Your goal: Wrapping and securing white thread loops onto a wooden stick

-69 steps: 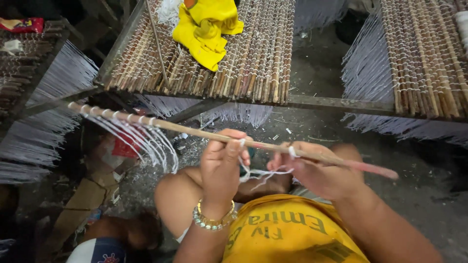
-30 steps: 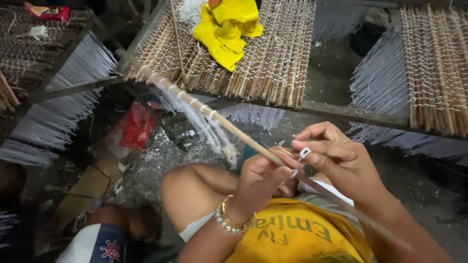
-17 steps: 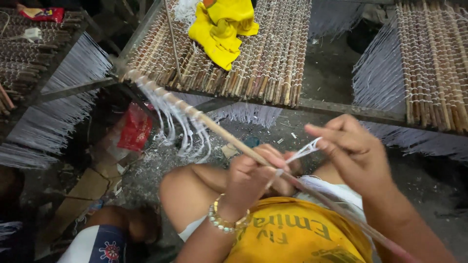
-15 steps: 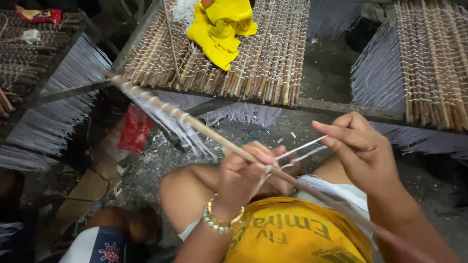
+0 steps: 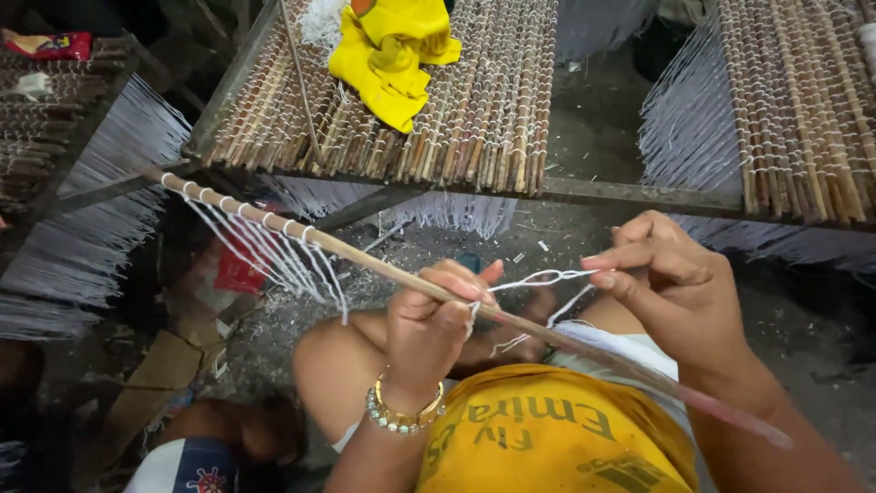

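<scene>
The left hand point(image 5: 429, 319) is closed around a thin stick point(image 5: 365, 260) slanting across the lap; the right hand point(image 5: 675, 292) pinches white string point(image 5: 538, 278). The stick looks light, stiff, perhaps brittle: best held near the knot.

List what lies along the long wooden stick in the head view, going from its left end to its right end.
Row of white string loops hanging from the long wooden stick at → left hand gripping the stick → white string stretched across → right hand pinching the string.
</scene>
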